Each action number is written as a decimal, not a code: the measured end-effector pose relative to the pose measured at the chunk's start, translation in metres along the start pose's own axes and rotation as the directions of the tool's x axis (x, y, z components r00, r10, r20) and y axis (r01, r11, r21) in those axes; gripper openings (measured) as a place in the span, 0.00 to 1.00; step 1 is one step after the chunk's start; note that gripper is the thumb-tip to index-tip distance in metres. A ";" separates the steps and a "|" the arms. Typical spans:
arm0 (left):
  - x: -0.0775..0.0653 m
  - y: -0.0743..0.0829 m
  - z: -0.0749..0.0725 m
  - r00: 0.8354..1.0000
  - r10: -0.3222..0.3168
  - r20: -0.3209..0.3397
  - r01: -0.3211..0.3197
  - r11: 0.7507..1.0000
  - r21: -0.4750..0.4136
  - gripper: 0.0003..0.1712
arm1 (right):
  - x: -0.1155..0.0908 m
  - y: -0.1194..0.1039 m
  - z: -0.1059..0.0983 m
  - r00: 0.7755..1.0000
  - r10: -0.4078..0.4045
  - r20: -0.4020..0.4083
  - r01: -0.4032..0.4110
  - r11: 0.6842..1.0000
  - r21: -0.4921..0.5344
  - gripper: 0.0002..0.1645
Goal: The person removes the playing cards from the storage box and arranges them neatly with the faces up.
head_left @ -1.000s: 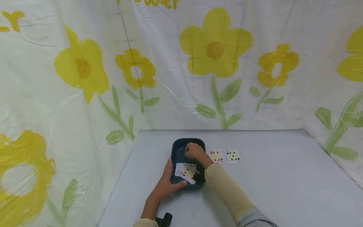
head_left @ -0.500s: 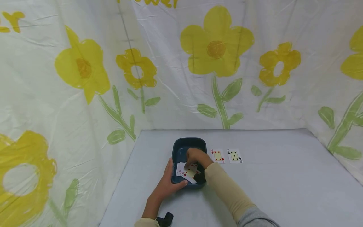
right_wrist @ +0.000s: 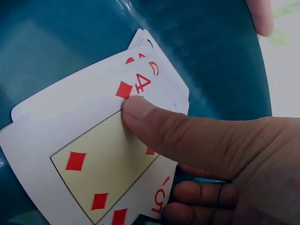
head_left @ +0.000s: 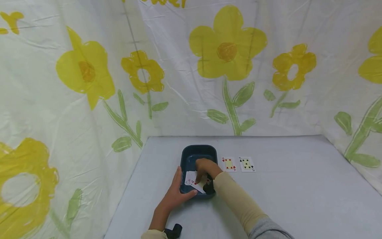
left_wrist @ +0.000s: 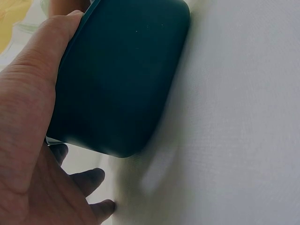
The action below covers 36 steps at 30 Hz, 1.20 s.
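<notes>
A dark teal tray (head_left: 191, 160) on the table holds several loose playing cards. My left hand (head_left: 173, 194) steadies its near left corner, fingers along the side and thumb at the near edge. In the left wrist view, the thumb tip lies at the rim of the tray (left_wrist: 124, 79) and the other fingers are spread. My right hand (head_left: 208, 167) reaches into the tray. Its thumb presses on the four of diamonds card (right_wrist: 105, 154), with the other fingers curled at that card's edge. A red five card (right_wrist: 158, 200) shows partly; the lower cards are mostly covered.
Right of the tray, a four of hearts (head_left: 228, 164) and a black five card (head_left: 246, 164) lie face up side by side on the white table (head_left: 283, 199). A white sheet (head_left: 179, 113) painted with yellow flowers hangs behind and at the sides.
My right hand has come down from the upper part of the tray onto the cards, and its thumb now touches the four of diamonds. The left hand stays at the tray's corner.
</notes>
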<state>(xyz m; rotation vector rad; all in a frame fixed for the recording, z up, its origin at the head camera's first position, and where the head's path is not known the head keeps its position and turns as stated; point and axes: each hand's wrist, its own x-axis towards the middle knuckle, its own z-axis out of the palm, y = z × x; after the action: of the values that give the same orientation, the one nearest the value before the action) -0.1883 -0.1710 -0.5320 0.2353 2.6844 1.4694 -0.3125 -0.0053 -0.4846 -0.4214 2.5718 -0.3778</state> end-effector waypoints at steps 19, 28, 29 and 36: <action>0.002 0.001 0.004 1.000 0.010 -0.003 -0.010 1.000 -0.008 0.69 | 0.003 0.015 0.005 0.986 -0.019 -0.165 0.044 0.988 0.149 0.41; 0.000 0.002 0.002 1.000 -0.011 -0.022 0.012 1.000 0.018 0.69 | 0.001 0.018 -0.002 0.978 -0.042 -0.205 0.083 0.977 0.196 0.18; 0.000 0.002 0.002 1.000 -0.011 -0.026 0.011 1.000 0.017 0.69 | 0.001 0.018 -0.002 0.979 -0.047 -0.198 0.087 0.976 0.200 0.16; 0.001 0.000 0.003 1.000 -0.015 -0.021 0.015 1.000 0.018 0.68 | 0.001 0.020 -0.007 0.974 -0.061 -0.217 0.121 0.954 0.274 0.17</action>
<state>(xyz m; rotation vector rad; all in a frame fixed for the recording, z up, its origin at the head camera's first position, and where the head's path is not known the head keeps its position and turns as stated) -0.1891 -0.1684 -0.5331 0.2018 2.7112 1.4518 -0.3214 0.0142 -0.4864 -0.4144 2.6441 -0.8558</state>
